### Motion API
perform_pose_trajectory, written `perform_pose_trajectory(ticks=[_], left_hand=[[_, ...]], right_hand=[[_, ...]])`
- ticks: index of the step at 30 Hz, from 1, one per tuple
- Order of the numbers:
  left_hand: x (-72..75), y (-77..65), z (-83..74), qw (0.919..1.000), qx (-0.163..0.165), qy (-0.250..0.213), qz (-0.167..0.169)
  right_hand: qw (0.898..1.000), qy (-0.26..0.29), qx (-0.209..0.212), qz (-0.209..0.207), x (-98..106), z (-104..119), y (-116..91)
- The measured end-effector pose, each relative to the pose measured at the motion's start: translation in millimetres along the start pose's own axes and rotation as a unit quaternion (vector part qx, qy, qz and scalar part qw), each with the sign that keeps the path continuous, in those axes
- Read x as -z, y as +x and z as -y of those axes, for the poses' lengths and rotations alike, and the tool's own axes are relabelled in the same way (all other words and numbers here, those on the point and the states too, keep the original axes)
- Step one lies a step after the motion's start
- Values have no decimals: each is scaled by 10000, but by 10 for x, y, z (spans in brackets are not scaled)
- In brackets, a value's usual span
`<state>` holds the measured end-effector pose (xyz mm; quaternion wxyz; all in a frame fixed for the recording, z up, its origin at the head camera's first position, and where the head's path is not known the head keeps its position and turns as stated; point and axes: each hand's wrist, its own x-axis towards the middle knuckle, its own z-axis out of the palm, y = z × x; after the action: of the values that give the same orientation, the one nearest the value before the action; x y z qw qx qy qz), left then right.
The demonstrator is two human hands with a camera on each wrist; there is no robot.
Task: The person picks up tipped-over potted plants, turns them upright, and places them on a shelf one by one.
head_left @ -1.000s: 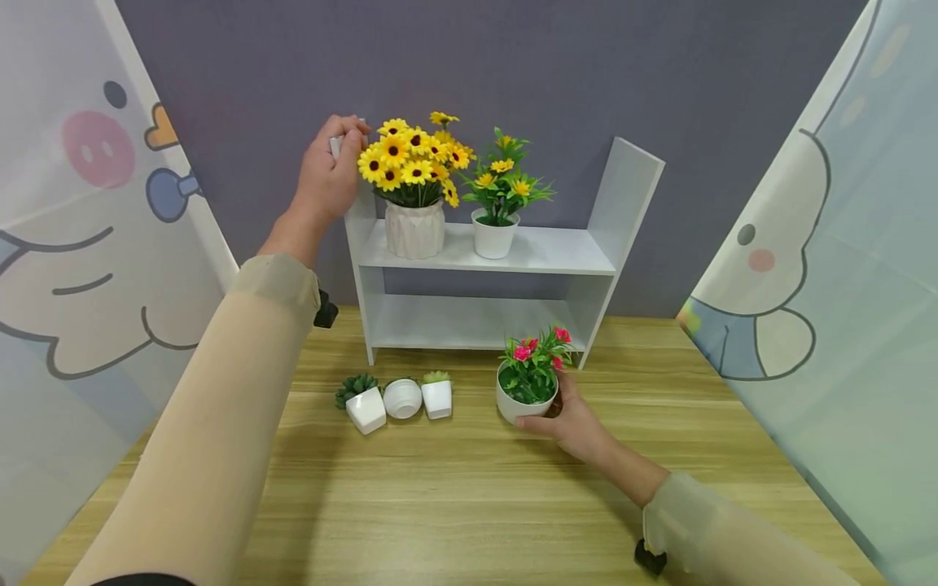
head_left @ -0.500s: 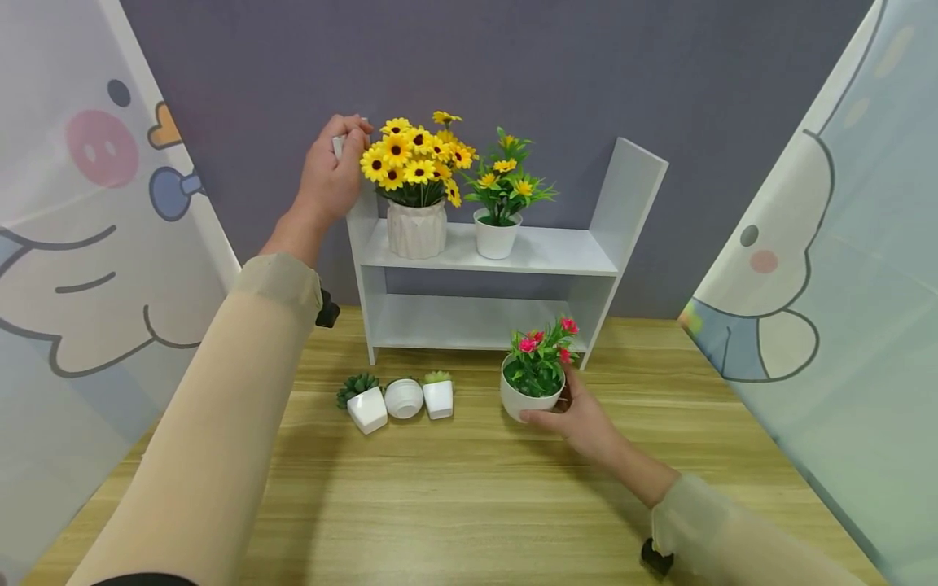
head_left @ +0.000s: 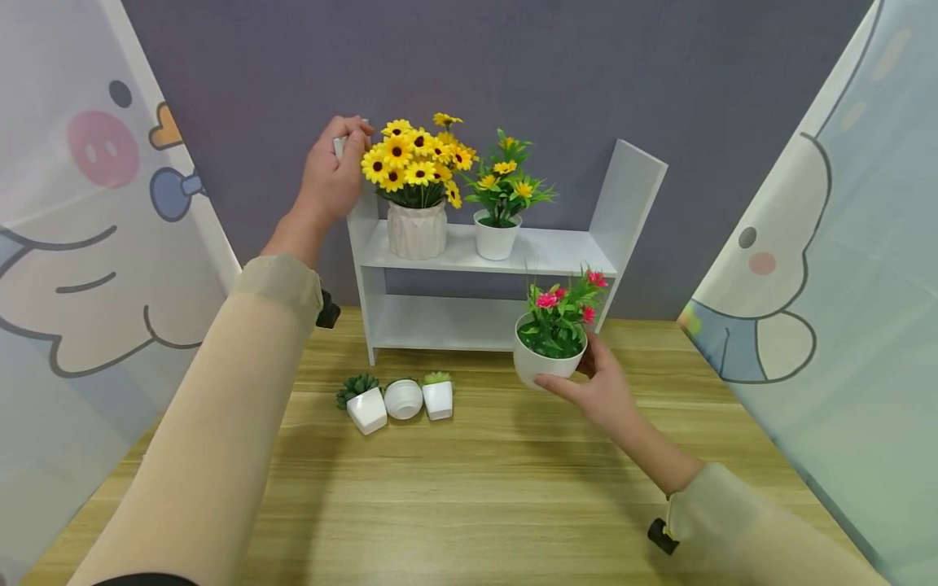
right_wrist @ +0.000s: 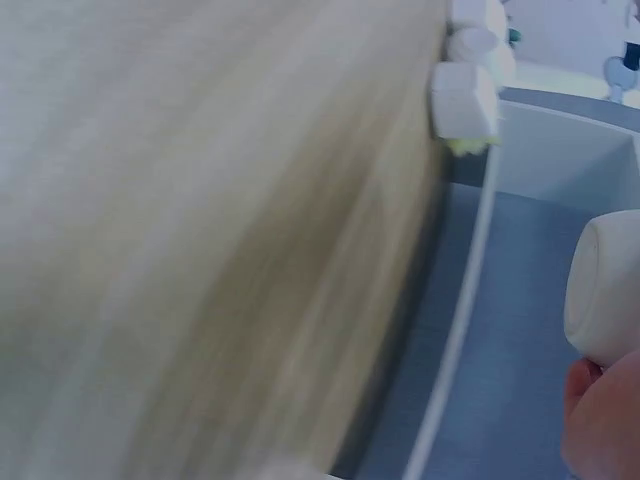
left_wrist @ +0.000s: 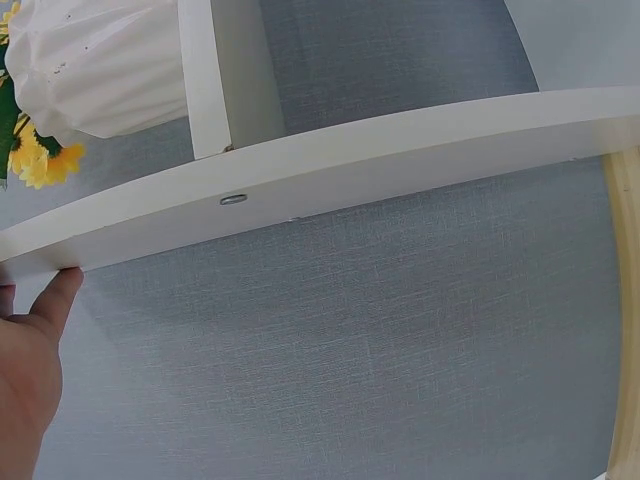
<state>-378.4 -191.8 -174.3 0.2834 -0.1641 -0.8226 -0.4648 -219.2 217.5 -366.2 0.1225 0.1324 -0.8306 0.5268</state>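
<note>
My left hand (head_left: 331,167) grips the upper end of the left side panel of a white two-tier shelf (head_left: 542,251), fingers curled over its top. In the left wrist view, the thumb of the left hand (left_wrist: 30,370) lies against the panel's outer face. My right hand (head_left: 597,391) holds a white round pot of pink flowers (head_left: 538,365) by its side, thumb at the front. This pot is raised above the table, in front of the shelf's right end. In the right wrist view, its white base (right_wrist: 605,290) shows beside the fingers.
On the upper board stand a ribbed white pot of yellow daisies (head_left: 416,232) and a smaller yellow-flowered pot (head_left: 495,239). Three small potted succulents, the middle one a round white pot (head_left: 403,400), lie tipped over on the wooden table (head_left: 440,505). A grey wall (head_left: 733,163) backs the shelf.
My right hand has lifted the pot of pink flowers off the table, upward and slightly right. The left hand keeps its grip on the shelf.
</note>
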Motion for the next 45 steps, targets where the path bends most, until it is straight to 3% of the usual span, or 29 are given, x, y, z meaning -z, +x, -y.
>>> perform_pose_trajectory(ticks=[9, 15, 22, 30, 45], left_hand=[[-13, 1, -11, 10000, 17, 8, -24], [-11, 0, -17, 10000, 11, 6, -80], [-5, -1, -17, 10000, 14, 55, -81], [3, -4, -17, 10000, 17, 0, -23], [-10, -2, -12, 9999, -82, -18, -76]], right_hand=[[9979, -217, 143, -589, 156, 246, 153], [9949, -106, 491, -873, 240, 400, 269], [9912, 19, 548, -1206, 329, 570, 418], [9886, -55, 239, -1486, 356, 654, 563], [9843, -232, -192, -1738, 335, 588, 843]])
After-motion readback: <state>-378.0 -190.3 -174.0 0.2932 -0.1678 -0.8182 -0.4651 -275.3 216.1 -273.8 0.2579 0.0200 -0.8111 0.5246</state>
